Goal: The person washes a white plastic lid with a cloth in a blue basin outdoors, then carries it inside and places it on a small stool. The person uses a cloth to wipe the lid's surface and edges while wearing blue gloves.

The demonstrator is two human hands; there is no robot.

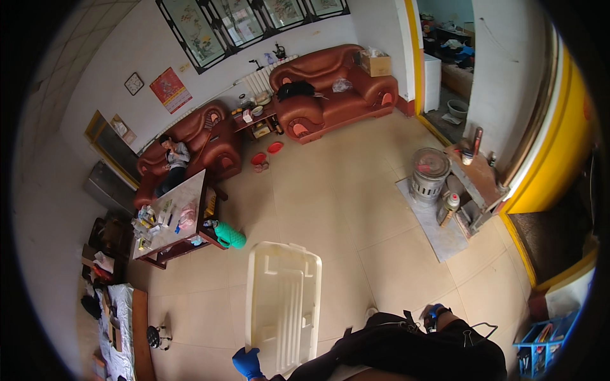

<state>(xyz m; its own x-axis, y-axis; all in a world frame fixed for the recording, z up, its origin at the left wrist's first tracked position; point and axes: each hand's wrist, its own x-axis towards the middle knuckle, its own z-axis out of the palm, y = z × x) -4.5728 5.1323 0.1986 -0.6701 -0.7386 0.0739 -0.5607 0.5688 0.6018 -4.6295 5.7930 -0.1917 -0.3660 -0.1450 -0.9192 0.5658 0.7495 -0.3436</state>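
My left hand point(248, 363), in a blue glove, grips the lower left edge of a translucent plastic storage-box lid point(284, 305). The lid hangs upright in front of me, its ribbed face showing. At my right side, my right hand point(432, 314) is near my dark clothing, with blue at the palm and a dark band at the wrist. Whether its fingers hold anything cannot be made out. A thin dark loop and a binder clip show beside the right arm.
A low table point(190, 190) with small packages and a green jug point(229, 235) stand ahead left; a person sits on a sofa point(190, 143) behind. A metal stove point(430, 174) and spray can point(449, 208) stand right. A stool point(155, 337) is left, a blue basket point(543, 340) right.
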